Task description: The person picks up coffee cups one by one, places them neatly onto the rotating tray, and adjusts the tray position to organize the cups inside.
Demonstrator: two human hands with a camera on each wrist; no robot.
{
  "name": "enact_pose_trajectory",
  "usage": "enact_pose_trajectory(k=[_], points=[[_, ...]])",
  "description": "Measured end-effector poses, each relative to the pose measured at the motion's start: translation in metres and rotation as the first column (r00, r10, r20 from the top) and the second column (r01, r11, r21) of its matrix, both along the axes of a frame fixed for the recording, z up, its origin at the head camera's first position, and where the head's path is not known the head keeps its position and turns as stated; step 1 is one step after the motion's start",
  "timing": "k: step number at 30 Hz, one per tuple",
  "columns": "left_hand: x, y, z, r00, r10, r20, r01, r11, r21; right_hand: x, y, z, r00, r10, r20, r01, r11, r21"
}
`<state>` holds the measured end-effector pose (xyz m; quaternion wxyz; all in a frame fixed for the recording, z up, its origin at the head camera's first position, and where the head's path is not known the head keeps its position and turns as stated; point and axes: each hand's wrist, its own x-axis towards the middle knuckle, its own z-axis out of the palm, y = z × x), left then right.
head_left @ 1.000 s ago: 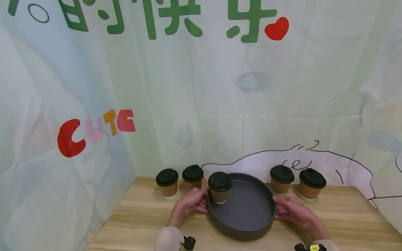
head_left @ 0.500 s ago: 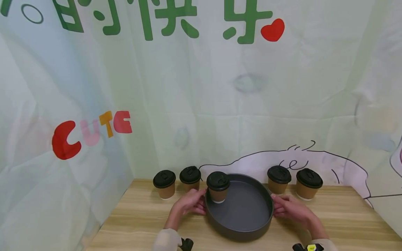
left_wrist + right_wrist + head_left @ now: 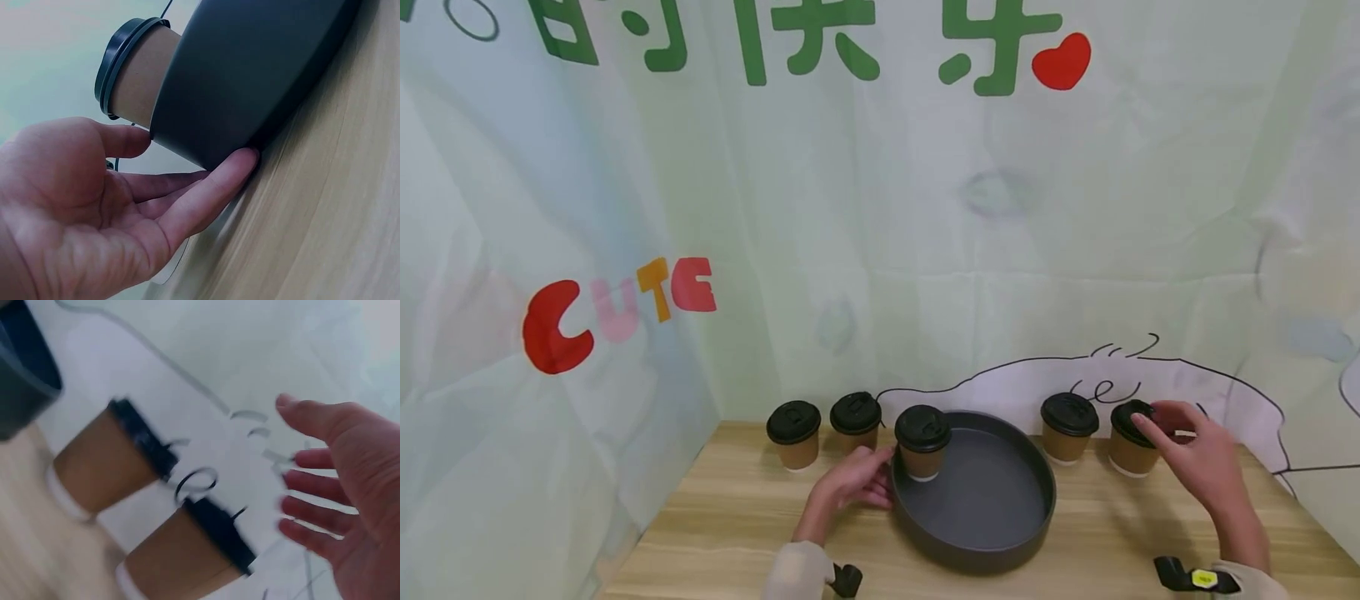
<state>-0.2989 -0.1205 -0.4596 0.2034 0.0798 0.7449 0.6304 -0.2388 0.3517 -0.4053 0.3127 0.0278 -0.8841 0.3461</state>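
Note:
A round dark grey pan (image 3: pixel 981 512) sits on the wooden table, holding one brown paper cup with a black lid (image 3: pixel 922 433) at its left side. My left hand (image 3: pixel 855 479) grips the pan's left side; in the left wrist view the thumb (image 3: pixel 128 140) is at the rim and the fingers reach to the base. My right hand (image 3: pixel 1198 454) hovers by the rightmost lidded cup (image 3: pixel 1129 454), thumb and fingers spread. The right wrist view has that hand (image 3: pixel 356 487) apart from the cup (image 3: pixel 184 553), with nothing between its fingers.
Two more lidded paper cups, the far-left cup (image 3: pixel 794 435) and its neighbour (image 3: pixel 856 421), stand behind my left hand. Another cup (image 3: pixel 1069 427) stands just right of the pan. A printed cloth (image 3: pixel 880 233) hangs behind the wooden table (image 3: pixel 722 525).
My right hand has let go of the pan's right side and moved right and up to the rightmost cup. The left hand stays on the pan, which has hardly moved.

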Motion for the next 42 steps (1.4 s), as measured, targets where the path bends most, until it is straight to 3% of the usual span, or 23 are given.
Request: enact_pose_trajectory(k=[2,5,10,15,22,31,37,42], points=[[0.001,0.000,0.001,1.000,-0.001,-0.002,0.001,1.000,-0.001,-0.006,0.006,-0.008,0.999,-0.032,-0.027,0.031,0.999,-0.004],[0.001,0.000,0.002,1.000,-0.009,-0.001,0.009,1.000,-0.002,-0.015,0.013,-0.021,0.999,-0.048,-0.001,0.048,0.999,-0.014],[0.002,0.002,0.005,1.000,-0.010,-0.006,0.010,1.000,-0.003,-0.030,0.021,-0.040,0.997,0.006,0.083,0.004,0.994,-0.113],[0.002,0.003,0.006,1.000,-0.012,-0.016,0.012,1.000,-0.007,-0.037,0.024,-0.053,0.979,0.065,0.195,-0.022,0.976,-0.217],[0.003,0.001,0.001,1.000,0.004,-0.012,-0.004,1.000,-0.010,-0.043,0.022,-0.068,0.976,0.056,0.209,0.002,0.963,-0.268],[0.004,-0.001,0.001,1.000,0.010,-0.012,-0.010,1.000,-0.004,-0.041,0.014,-0.073,0.987,-0.016,0.157,0.072,0.930,-0.360],[0.002,0.000,0.001,1.000,0.014,-0.007,-0.014,1.000,-0.004,-0.037,0.014,-0.074,0.985,-0.008,0.173,0.070,0.933,-0.353],[0.002,0.001,0.003,1.000,0.016,-0.005,-0.016,1.000,0.004,-0.036,0.011,-0.070,0.986,-0.061,0.158,0.113,0.933,-0.343]])
